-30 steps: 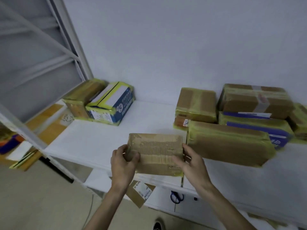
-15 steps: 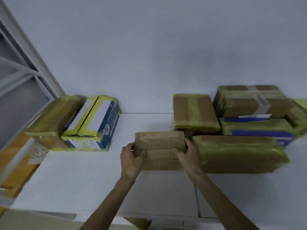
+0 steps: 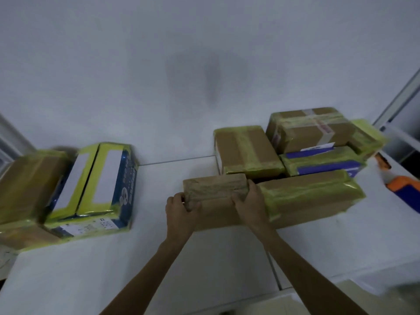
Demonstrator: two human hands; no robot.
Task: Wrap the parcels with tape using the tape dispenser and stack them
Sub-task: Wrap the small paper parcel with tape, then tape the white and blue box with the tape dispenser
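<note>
At the left of the white table [image 3: 68,280], a yellow-taped brown parcel [image 3: 27,183] and a yellow-and-blue box [image 3: 102,185] are set side by side. In the middle, a plain brown parcel [image 3: 216,189] is gripped at its ends by the left hand [image 3: 181,210] and the right hand [image 3: 248,205], just beside a long taped parcel [image 3: 311,201] and before the stacked parcels [image 3: 313,133]. A blurred orange-and-blue object [image 3: 404,189] is seen far right.

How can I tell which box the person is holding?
Look at the white table, then the pile of parcels on its right side. At the pile's front left corner is a small brown parcel, gripped at each end by the left hand and the right hand. Its neighbours shine with yellow-green tape; this one is plain dull brown.
</note>
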